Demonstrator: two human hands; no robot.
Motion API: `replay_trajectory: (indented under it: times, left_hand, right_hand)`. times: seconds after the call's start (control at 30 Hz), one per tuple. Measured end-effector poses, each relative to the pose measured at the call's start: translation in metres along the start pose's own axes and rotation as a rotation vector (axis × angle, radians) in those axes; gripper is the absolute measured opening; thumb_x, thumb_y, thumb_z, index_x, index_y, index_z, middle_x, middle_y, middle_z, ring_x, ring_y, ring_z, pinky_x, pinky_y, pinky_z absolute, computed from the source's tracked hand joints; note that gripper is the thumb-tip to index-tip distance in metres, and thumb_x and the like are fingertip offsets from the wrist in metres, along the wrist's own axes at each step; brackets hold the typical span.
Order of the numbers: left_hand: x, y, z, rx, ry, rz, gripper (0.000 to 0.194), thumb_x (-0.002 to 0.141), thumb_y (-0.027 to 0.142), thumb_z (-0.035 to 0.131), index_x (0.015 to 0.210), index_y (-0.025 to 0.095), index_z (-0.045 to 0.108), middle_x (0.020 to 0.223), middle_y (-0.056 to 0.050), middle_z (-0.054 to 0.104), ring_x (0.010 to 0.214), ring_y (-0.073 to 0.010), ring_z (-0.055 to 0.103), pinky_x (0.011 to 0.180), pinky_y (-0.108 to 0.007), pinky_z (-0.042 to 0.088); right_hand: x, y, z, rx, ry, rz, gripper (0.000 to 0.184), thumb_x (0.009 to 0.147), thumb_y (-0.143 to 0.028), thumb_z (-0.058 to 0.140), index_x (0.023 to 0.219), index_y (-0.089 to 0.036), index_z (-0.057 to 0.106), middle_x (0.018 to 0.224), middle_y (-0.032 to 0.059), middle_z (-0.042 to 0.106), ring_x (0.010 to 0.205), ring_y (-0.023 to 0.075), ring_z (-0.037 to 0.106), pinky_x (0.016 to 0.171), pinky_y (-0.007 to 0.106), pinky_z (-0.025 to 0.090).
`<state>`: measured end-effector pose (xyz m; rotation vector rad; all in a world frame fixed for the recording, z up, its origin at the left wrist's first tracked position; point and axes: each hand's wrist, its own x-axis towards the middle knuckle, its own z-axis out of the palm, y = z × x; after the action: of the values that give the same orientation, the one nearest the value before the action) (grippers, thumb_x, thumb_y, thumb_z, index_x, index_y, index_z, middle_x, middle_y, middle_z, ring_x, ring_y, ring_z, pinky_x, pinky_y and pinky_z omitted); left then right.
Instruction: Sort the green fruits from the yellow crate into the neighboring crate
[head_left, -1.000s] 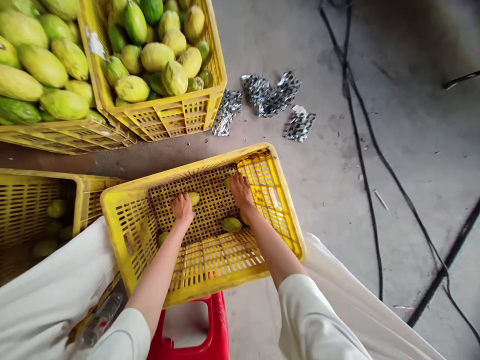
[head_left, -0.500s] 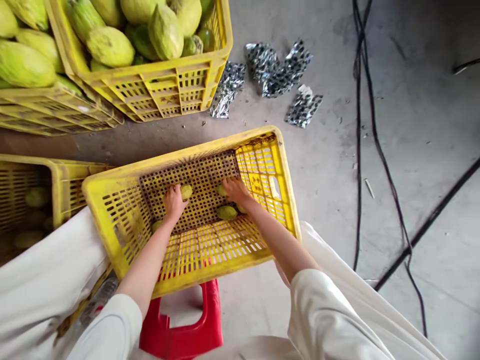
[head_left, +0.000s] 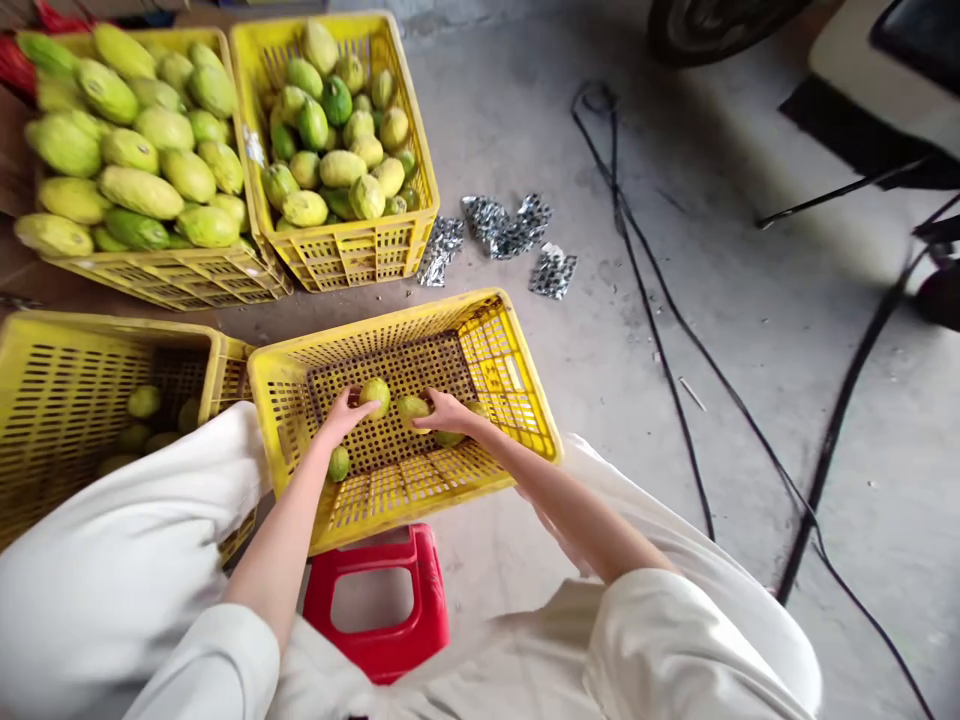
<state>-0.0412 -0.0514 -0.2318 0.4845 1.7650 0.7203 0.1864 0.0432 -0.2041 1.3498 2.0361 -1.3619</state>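
Observation:
In the yellow plastic crate (head_left: 390, 515) between my knees, my left hand (head_left: 345, 415) is closed round a yellow-green papaya (head_left: 376, 397), raised off the crate's bottom. My right hand (head_left: 442, 412) grips another papaya (head_left: 413, 411) just to the right, its fingers over the far side. Under and behind my right hand lie more papayas (head_left: 450, 439), partly hidden by the wrist. One more papaya (head_left: 339, 464) rests by the near left corner, beside my left forearm. The crate tilts toward me, with its perforated bottom showing.
Two yellow crates (head_left: 337, 255) heaped with papayas stand at the back left. Another crate (head_left: 52, 390), holding several papayas, is on the left. A red stool (head_left: 390, 650) is below. Silvery wrappers (head_left: 502, 228) and black cables (head_left: 660, 290) lie on the floor; a vehicle wheel shows top right.
The view has shifted and now takes in more of the back. Both hands have lifted papayas from the crate's bottom and moved closer together; the right hand came inward from the right side.

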Motion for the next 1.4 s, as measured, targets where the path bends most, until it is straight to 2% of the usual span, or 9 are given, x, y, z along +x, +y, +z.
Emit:
replay_trajectory:
  times: [0.13, 0.27, 0.43, 0.57, 0.67, 0.77, 0.93, 1.13, 1.4]
  left_hand:
    - [-0.032, 0.065, -0.021, -0.163, -0.002, 0.094, 0.036, 0.08, 0.033, 0.086, 0.106, 0.019, 0.064, 0.113, -0.012, 0.077, 0.098, -0.0244, 0.078, 0.085, -0.038, 0.066]
    - [-0.093, 0.125, -0.051, -0.362, 0.019, 0.159, 0.043, 0.069, 0.027, 0.09, 0.103, 0.018, 0.066, 0.1, -0.007, 0.077, 0.092, -0.0244, 0.078, 0.082, -0.04, 0.068]
    - [-0.174, 0.166, -0.072, -0.522, -0.045, 0.268, 0.043, 0.06, 0.032, 0.092, 0.096, 0.016, 0.073, 0.094, -0.007, 0.077, 0.095, -0.0287, 0.076, 0.08, -0.043, 0.067]
    - [-0.195, 0.163, -0.066, -0.638, -0.06, 0.166, 0.032, 0.062, 0.026, 0.088, 0.088, 0.016, 0.073, 0.094, -0.009, 0.077, 0.086, -0.025, 0.072, 0.073, -0.04, 0.065]
    - [-0.19, 0.153, -0.057, -0.705, -0.04, 0.067, 0.028, 0.063, 0.022, 0.084, 0.087, 0.017, 0.071, 0.093, -0.009, 0.077, 0.084, -0.0244, 0.071, 0.073, -0.043, 0.066]
    - [-0.182, 0.15, -0.052, -0.714, -0.058, 0.119, 0.027, 0.062, 0.02, 0.085, 0.084, 0.017, 0.069, 0.094, -0.009, 0.078, 0.091, -0.0263, 0.074, 0.082, -0.047, 0.067]
    - [-0.171, 0.158, -0.044, -0.702, -0.118, 0.253, 0.036, 0.057, 0.018, 0.091, 0.085, 0.017, 0.07, 0.092, -0.006, 0.079, 0.088, -0.0226, 0.075, 0.085, -0.041, 0.067]
    - [-0.167, 0.161, -0.031, -0.728, -0.091, 0.197, 0.037, 0.055, 0.02, 0.09, 0.086, 0.017, 0.07, 0.082, -0.004, 0.076, 0.076, -0.0175, 0.069, 0.065, -0.03, 0.062]
    - [-0.174, 0.157, -0.025, -0.781, -0.205, 0.152, 0.031, 0.062, 0.022, 0.084, 0.09, 0.017, 0.071, 0.098, -0.008, 0.08, 0.091, -0.0215, 0.073, 0.074, -0.035, 0.066]
  right_hand:
    - [-0.049, -0.034, -0.017, 0.285, 0.121, -0.045, 0.055, 0.093, -0.039, 0.078, 0.138, -0.013, 0.062, 0.132, 0.0137, 0.078, 0.114, 0.0232, 0.077, 0.093, 0.031, 0.064]
    - [-0.11, -0.061, -0.037, 0.723, 0.19, -0.148, 0.066, 0.075, -0.043, 0.09, 0.128, -0.016, 0.064, 0.129, 0.0105, 0.077, 0.117, 0.0258, 0.074, 0.101, 0.037, 0.062]
    - [-0.175, -0.084, -0.052, 0.957, 0.295, -0.286, 0.075, 0.062, -0.054, 0.097, 0.123, -0.021, 0.068, 0.121, 0.0079, 0.078, 0.116, 0.0278, 0.072, 0.106, 0.042, 0.059]
    - [-0.186, -0.085, -0.053, 1.128, 0.362, -0.388, 0.079, 0.054, -0.051, 0.101, 0.119, -0.023, 0.067, 0.117, 0.0072, 0.078, 0.114, 0.0289, 0.073, 0.106, 0.043, 0.058]
    - [-0.179, -0.076, -0.053, 1.234, 0.437, -0.406, 0.083, 0.047, -0.046, 0.104, 0.116, -0.028, 0.061, 0.11, 0.0031, 0.076, 0.107, 0.0262, 0.073, 0.1, 0.041, 0.06]
    - [-0.174, -0.067, -0.056, 1.295, 0.471, -0.398, 0.085, 0.044, -0.042, 0.104, 0.114, -0.03, 0.058, 0.106, 0.0013, 0.075, 0.103, 0.0249, 0.072, 0.097, 0.04, 0.059]
    - [-0.174, -0.066, -0.06, 1.337, 0.402, -0.388, 0.071, 0.051, -0.041, 0.102, 0.11, -0.024, 0.067, 0.108, 0.0048, 0.076, 0.11, 0.0264, 0.071, 0.099, 0.038, 0.058]
    - [-0.164, -0.085, -0.057, 1.464, 0.288, -0.386, 0.063, 0.057, -0.037, 0.097, 0.111, -0.029, 0.066, 0.107, 0.0002, 0.076, 0.104, 0.0244, 0.075, 0.082, 0.033, 0.065]
    - [-0.158, -0.087, -0.051, 1.531, 0.233, -0.323, 0.046, 0.067, -0.042, 0.093, 0.1, -0.026, 0.065, 0.101, 0.0048, 0.078, 0.105, 0.0265, 0.075, 0.086, 0.039, 0.069]
